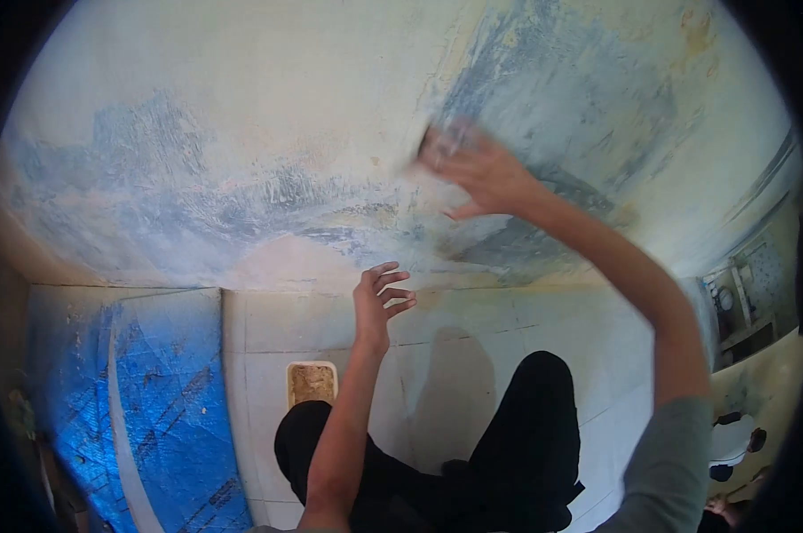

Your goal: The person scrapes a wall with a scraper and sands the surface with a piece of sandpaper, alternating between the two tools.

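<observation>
My right hand (pixel 472 164) is up against the pale wall (pixel 330 80), its fingers blurred by motion. Under its fingertips shows the edge of a small dark, flat piece (pixel 426 142), too smeared to name. Around that hand the wall has grey-blue patches with a rough, scraped look. My left hand (pixel 382 298) hovers near the foot of the wall, fingers loosely curled and apart, holding nothing. Below and left of it, a cream rectangular tray (pixel 334 377) with brownish residue inside stands on the floor, partly covered by my knee.
A blue sheet (pixel 166 391) with dark markings covers the floor at left. My bent legs (pixel 526 426) are over the tiled floor (pixel 268 324). At far right are shelves (pixel 743 311) with items on them, and another person (pixel 734 440) farther off.
</observation>
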`<state>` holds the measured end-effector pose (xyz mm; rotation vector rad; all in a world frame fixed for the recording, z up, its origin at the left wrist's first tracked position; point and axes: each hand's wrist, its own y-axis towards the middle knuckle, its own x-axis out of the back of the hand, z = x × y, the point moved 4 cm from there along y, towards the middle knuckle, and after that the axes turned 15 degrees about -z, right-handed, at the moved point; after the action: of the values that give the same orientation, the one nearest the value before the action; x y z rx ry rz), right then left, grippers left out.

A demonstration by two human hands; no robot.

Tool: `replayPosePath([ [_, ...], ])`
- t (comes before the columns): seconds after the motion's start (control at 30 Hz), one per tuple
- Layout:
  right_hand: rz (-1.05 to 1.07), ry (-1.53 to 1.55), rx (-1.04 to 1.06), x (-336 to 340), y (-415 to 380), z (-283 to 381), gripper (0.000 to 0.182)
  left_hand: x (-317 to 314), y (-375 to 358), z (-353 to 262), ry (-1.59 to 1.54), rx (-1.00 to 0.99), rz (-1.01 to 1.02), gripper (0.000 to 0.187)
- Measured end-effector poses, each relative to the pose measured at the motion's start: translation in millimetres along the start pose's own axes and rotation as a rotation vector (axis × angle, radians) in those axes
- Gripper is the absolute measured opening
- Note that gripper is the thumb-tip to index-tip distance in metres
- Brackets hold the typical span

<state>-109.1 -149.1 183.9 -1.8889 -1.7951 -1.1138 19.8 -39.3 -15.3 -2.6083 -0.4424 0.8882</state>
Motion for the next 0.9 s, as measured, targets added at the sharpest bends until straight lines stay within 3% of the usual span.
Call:
replayPosePath([
  [0.03, -0.017, -0.027, 0.192, -2, 0, -6, 0.072, 1, -2, -2, 0.01, -0.008, -0.004, 0.049],
  [0.07, -0.027, -0.028, 0.191, -1, 1, -22, 0.072, -1, -5, -2, 0.003, 0.012, 0.011, 0.049],
  [0.17, -0.321, -0.441, -0.331, 70, 17, -68, 0.081, -4, -6, -4, -0.038, 0.047, 0.031, 0.049],
  [0.2, -0.31, -0.447, -0.329, 69, 13, -60, 0.081, -5, -8, -4, -0.068, 0.052, 0.029, 0.048],
  [0.27, 0.078, -0.066, -0.196, 30, -2, -39, 0.077, -6, -10, -2, -0.067, 0.044, 0.032, 0.048],
  [0.3, 0.01, -0.1, 0.205, 15, -7, -26, 0.075, -3, -10, -5, -0.064, 0.036, 0.018, 0.048],
  [0.33, 0.003, -0.103, 0.204, 19, -3, -42, 0.075, -1, -10, -7, -0.061, 0.029, 0.018, 0.048],
  [0.4, -0.285, -0.24, 0.152, 49, 3, -78, 0.078, 1, -13, -6, -0.076, 0.06, 0.006, 0.048],
  [0.43, -0.228, -0.394, -0.111, 63, 3, -87, 0.076, 2, -13, -7, -0.076, 0.066, 0.011, 0.048],
  [0.47, -0.22, -0.397, -0.109, 65, 6, -76, 0.076, 4, -13, -9, -0.075, 0.055, 0.003, 0.049],
  [0.53, -0.095, -0.343, -0.398, 59, 7, -66, 0.07, 2, -14, -9, -0.067, 0.035, 0.006, 0.049],
  [0.57, -0.21, -0.066, 0.02, 42, -2, -61, 0.072, 5, -14, -8, -0.064, 0.03, 0.0, 0.05],
  [0.67, -0.36, -0.295, -0.036, 85, 8, -115, 0.074, 10, -17, -11, -0.068, 0.038, -0.004, 0.049],
  [0.7, -0.302, -0.404, -0.437, 109, 10, -131, 0.073, 12, -17, -12, -0.085, 0.03, -0.013, 0.049],
  [0.73, -0.293, -0.409, -0.437, 103, 5, -127, 0.073, 13, -17, -13, -0.106, 0.024, -0.022, 0.049],
  [0.8, -0.322, -0.264, -0.067, 91, 2, -104, 0.07, 10, -18, -16, -0.107, 0.0, -0.008, 0.049],
  [0.9, -0.19, -0.353, -0.25, 128, 8, -143, 0.074, 12, -20, -14, -0.099, 0.043, -0.025, 0.049],
])
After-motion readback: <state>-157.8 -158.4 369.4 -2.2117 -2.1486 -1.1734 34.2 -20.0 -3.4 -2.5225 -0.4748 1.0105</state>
